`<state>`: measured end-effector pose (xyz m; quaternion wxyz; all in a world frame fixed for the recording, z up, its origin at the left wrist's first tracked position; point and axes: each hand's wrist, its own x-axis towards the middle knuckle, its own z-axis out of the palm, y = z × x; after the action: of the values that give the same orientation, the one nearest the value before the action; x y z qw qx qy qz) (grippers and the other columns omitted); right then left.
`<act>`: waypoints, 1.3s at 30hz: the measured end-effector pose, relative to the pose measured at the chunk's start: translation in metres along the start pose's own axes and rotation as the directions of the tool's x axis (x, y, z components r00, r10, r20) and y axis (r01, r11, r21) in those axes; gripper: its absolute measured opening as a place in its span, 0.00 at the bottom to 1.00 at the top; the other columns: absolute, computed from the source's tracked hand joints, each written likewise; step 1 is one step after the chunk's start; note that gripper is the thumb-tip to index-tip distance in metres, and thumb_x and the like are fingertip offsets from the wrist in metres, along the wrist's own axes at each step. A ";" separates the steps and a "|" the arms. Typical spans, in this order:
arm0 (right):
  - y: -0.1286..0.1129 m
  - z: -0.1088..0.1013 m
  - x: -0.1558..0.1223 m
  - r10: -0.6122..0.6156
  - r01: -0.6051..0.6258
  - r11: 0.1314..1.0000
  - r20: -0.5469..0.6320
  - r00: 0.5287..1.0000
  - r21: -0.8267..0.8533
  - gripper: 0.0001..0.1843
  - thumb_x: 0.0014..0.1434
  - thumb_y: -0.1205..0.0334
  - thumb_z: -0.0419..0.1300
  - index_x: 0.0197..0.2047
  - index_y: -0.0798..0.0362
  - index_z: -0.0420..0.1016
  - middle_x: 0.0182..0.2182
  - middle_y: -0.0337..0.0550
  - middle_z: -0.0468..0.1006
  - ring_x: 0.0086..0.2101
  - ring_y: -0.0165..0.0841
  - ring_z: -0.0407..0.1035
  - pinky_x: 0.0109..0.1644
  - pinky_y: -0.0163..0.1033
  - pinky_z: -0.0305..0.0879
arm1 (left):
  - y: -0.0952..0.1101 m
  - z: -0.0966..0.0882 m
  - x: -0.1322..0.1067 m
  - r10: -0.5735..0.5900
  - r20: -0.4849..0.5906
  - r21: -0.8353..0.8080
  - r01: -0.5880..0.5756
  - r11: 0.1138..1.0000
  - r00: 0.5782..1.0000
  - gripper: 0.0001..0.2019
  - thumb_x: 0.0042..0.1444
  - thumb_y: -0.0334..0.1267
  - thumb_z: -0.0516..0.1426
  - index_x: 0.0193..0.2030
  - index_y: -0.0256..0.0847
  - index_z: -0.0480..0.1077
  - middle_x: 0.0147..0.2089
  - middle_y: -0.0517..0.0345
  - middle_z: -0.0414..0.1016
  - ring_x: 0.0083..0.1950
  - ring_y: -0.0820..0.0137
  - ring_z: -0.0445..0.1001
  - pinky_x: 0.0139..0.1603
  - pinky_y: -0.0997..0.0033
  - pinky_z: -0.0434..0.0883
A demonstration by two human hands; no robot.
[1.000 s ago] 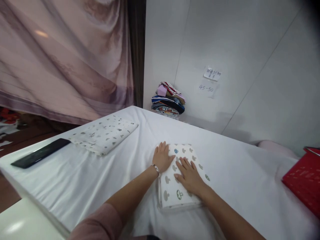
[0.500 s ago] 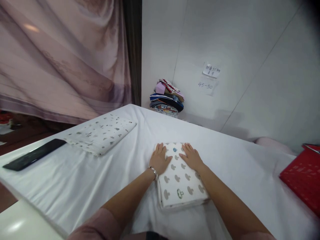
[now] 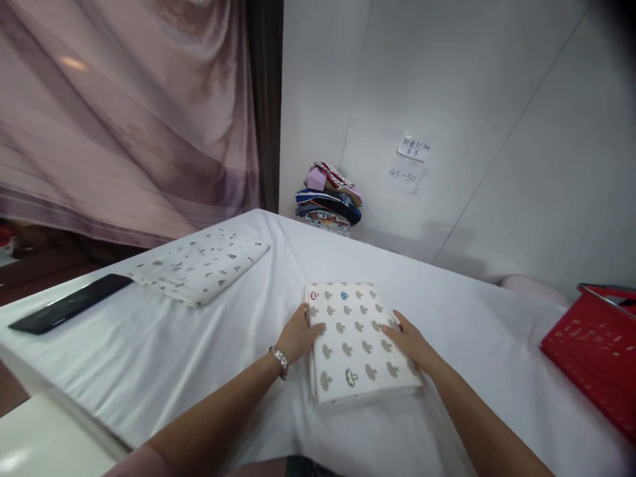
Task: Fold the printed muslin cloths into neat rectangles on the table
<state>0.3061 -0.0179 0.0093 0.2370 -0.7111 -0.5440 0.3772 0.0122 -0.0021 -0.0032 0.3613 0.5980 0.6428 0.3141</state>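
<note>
A folded white cloth (image 3: 355, 338) printed with grey mushroom shapes, a few of them red, blue or green, lies on the white-covered table in front of me. Its layers are stacked into a neat rectangle. My left hand (image 3: 299, 334), with a bracelet at the wrist, grips the left side, thumb on top and fingers along the edge. At the right side, my right hand (image 3: 410, 341) has its thumb on the top layer and its fingers past the edge. The undersides of the fingers are hidden.
Another patterned white cloth (image 3: 203, 268) lies folded at the left, beside a black flat object (image 3: 72, 305). A red container (image 3: 596, 351) stands at the right. Folded fabrics (image 3: 328, 195) are piled beyond the table (image 3: 278, 265), near a wall with paper signs (image 3: 413, 147).
Both hands have slid back toward me from the far corners of the cloth and moved outward to its two sides. Flat palms have given way to thumbs on top.
</note>
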 end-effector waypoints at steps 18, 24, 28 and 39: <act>0.031 -0.032 0.017 -0.113 0.013 0.956 -0.325 0.939 -0.294 0.33 0.56 0.45 0.50 0.59 0.57 0.61 0.54 0.53 0.68 0.53 0.45 0.62 0.55 0.48 0.59 | 0.036 0.048 0.056 -0.020 0.015 -0.108 0.021 0.994 1.000 0.25 0.48 0.40 0.61 0.53 0.38 0.62 0.51 0.48 0.71 0.47 0.66 0.72 0.44 0.71 0.67; -0.013 0.000 -0.017 -0.522 0.416 0.827 -0.240 0.818 -0.379 0.22 0.59 0.51 0.47 0.51 0.52 0.68 0.50 0.47 0.70 0.51 0.39 0.62 0.54 0.43 0.59 | 0.022 0.033 0.032 -0.041 0.073 -0.177 0.053 0.983 0.997 0.05 0.51 0.37 0.57 0.33 0.38 0.68 0.32 0.58 0.74 0.31 0.74 0.71 0.29 0.77 0.66; -0.049 0.038 -0.040 -0.577 0.539 0.786 -0.049 0.815 -0.302 0.15 0.60 0.53 0.47 0.38 0.49 0.72 0.35 0.42 0.74 0.39 0.36 0.66 0.42 0.40 0.63 | 0.024 0.031 0.018 -0.018 0.164 -0.212 0.053 0.976 0.986 0.05 0.51 0.36 0.56 0.27 0.38 0.68 0.21 0.63 0.68 0.23 0.76 0.67 0.23 0.78 0.63; -0.059 0.082 -0.047 -0.593 0.485 0.700 -0.048 0.804 -0.525 0.06 0.56 0.61 0.53 0.34 0.52 0.68 0.32 0.42 0.70 0.35 0.35 0.64 0.37 0.37 0.57 | 0.018 0.033 0.012 0.048 0.228 -0.235 0.007 0.972 0.972 0.06 0.48 0.37 0.56 0.26 0.36 0.69 0.17 0.66 0.64 0.20 0.77 0.63 0.24 0.77 0.62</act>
<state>0.1999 -0.0515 0.0172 0.2067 -0.5913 -0.7770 0.0623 0.0490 0.0106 -0.0070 0.4987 0.5905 0.5482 0.3196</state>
